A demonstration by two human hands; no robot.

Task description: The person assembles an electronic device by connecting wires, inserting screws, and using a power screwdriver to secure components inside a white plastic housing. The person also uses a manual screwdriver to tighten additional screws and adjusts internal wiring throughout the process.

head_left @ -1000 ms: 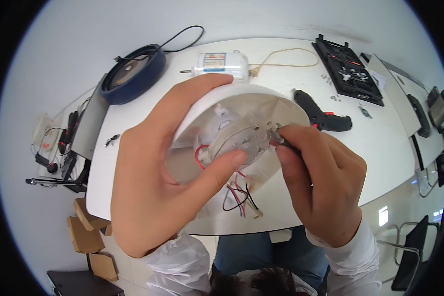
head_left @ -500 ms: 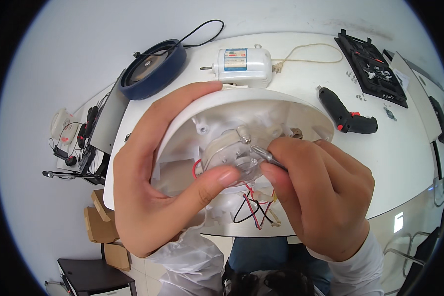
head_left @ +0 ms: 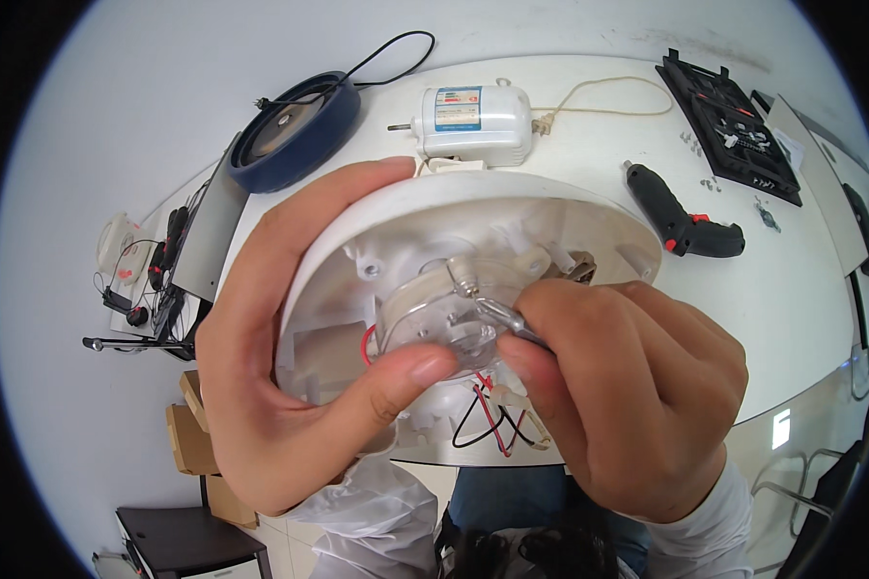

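Observation:
My left hand [head_left: 290,405] grips a white dome-shaped plastic housing [head_left: 463,188], fingers behind its rim and thumb over the clear round plastic part [head_left: 420,323] inside. A short pale post with a metal tip [head_left: 462,277] stands up from that part. Between the thumb and index finger of my right hand [head_left: 637,396] is a slim silver metal bit [head_left: 510,318]. Its pointed end is at or very near the post's tip; I cannot tell whether they touch. Red and black wires [head_left: 488,420] with pale connectors hang below the clear part.
On the white table [head_left: 782,318] beyond the housing lies a white motor [head_left: 473,124] with a cord. A blue round base [head_left: 299,135] is at far left. Rightward are a black cordless screwdriver [head_left: 681,217], loose screws [head_left: 711,184] and an open black tool case [head_left: 734,130].
The housing has shifted slightly left with my left hand and tilted a little. My right hand still holds the metal bit, its point now lower beside the post's tip.

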